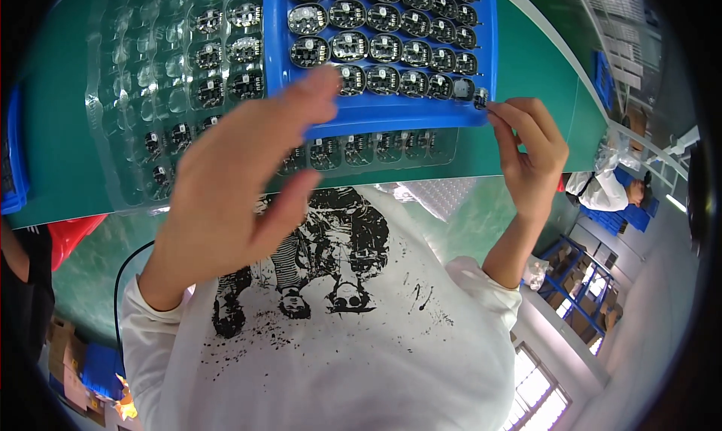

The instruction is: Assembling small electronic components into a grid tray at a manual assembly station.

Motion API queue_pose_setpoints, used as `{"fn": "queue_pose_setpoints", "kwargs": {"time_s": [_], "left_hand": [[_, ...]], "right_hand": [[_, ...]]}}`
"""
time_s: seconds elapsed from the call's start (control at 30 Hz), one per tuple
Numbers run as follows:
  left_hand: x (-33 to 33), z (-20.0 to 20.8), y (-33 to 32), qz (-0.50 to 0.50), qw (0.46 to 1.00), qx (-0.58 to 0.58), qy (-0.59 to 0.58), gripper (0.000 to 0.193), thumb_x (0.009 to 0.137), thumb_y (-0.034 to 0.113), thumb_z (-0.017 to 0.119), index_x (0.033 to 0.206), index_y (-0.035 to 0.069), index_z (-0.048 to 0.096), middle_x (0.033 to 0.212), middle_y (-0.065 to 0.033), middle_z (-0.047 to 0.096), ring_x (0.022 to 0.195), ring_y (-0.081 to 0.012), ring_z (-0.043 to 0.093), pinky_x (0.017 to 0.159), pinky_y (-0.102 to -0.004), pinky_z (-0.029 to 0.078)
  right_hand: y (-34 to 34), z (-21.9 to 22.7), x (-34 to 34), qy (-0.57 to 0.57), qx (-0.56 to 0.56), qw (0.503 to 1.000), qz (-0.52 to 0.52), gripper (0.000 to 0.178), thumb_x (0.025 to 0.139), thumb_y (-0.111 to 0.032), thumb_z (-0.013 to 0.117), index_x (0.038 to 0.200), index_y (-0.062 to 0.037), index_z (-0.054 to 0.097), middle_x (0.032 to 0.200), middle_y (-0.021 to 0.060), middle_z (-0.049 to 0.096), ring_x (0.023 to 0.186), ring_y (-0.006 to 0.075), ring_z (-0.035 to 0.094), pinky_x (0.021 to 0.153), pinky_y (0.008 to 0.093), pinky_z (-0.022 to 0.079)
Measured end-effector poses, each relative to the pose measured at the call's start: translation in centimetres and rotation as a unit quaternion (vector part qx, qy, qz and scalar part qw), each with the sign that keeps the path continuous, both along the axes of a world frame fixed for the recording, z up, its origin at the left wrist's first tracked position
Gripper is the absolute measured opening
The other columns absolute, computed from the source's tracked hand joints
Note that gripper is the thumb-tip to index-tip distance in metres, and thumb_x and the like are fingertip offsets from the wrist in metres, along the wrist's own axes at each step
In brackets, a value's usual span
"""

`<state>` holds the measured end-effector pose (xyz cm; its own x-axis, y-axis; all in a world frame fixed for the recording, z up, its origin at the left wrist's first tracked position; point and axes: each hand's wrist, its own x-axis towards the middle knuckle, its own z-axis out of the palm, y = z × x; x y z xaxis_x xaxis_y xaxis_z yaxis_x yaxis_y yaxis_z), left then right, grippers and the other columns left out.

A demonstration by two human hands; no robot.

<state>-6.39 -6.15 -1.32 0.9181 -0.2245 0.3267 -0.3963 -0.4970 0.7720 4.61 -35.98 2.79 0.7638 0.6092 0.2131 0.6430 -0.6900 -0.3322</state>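
Note:
My left hand (237,179) hovers over the near edge of the blue tray (391,116), thumb apart from the fingers, nothing visible in it. At the tray's near right corner, my right hand (532,149) pinches a small black circuit board (481,98) between thumb and fingertips. Rows of rounded black circuit boards (384,47) fill the blue tray. One piece (463,89) beside the pinched board looks paler than its neighbours. My left hand hides part of the tray's near left corner.
Left of the tray, a clear plastic blister tray (143,62) holds several boards, with many bare pockets. Another clear tray (444,147) with boards lies partly under the blue one. The table (538,70) is green. Another blue tray (15,160) stands at far left, near a person's arm (13,250).

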Motion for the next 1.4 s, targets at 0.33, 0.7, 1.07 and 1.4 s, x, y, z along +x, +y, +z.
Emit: {"fn": "queue_pose_setpoints", "kwargs": {"time_s": [0.33,0.7,1.07,1.4], "left_hand": [[-1.4,-0.7,1.5,0.13,0.987,-0.092,0.002,0.05,0.092,-0.005,0.053,0.141,-0.004,0.042,0.108,-0.0149,0.066,0.077,-0.0115,0.057,0.069,-0.0229,0.046],[-1.0,-1.1,1.1,0.119,0.988,-0.094,0.033,0.05,0.089,-0.008,0.053,0.139,-0.002,0.047,0.104,-0.0107,0.066,0.075,-0.0075,0.055,0.07,-0.0212,0.046],[0.0,-0.5,0.4,0.147,0.981,-0.095,0.083,0.047,0.091,-0.006,0.053,0.138,0.0,0.05,0.101,-0.0085,0.066,0.075,-0.0066,0.056,0.07,-0.0204,0.045],[0.9,-0.8,2.6,0.235,0.941,-0.21,0.125,0.035,0.094,0.001,0.057,0.129,0.003,0.057,0.092,-0.0023,0.064,0.067,-0.0012,0.048,0.057,-0.0161,0.037]], "right_hand": [[0.3,-1.0,0.7,-0.002,-0.04,0.998,0.04,0.022,0.079,0.014,0.068,0.096,0.0008,0.069,0.086,0.0096,0.063,0.073,0.0194,0.065,0.057,0.0297,0.052],[0.7,-0.9,0.9,-0.027,-0.051,0.997,0.048,0.021,0.071,0.006,0.072,0.09,-0.003,0.069,0.081,0.0078,0.063,0.068,0.0231,0.065,0.055,0.0339,0.051],[-0.4,-0.9,2.2,0.004,-0.048,0.997,0.061,0.022,0.076,0.011,0.07,0.095,0.0002,0.069,0.083,0.0098,0.061,0.069,0.0219,0.06,0.058,0.0325,0.047],[-1.2,0.3,2.0,0.133,0.07,0.985,-0.084,0.03,0.072,0.002,0.077,0.1,-0.0008,0.069,0.083,0.0051,0.058,0.07,0.0117,0.053,0.055,0.0237,0.038]]}}
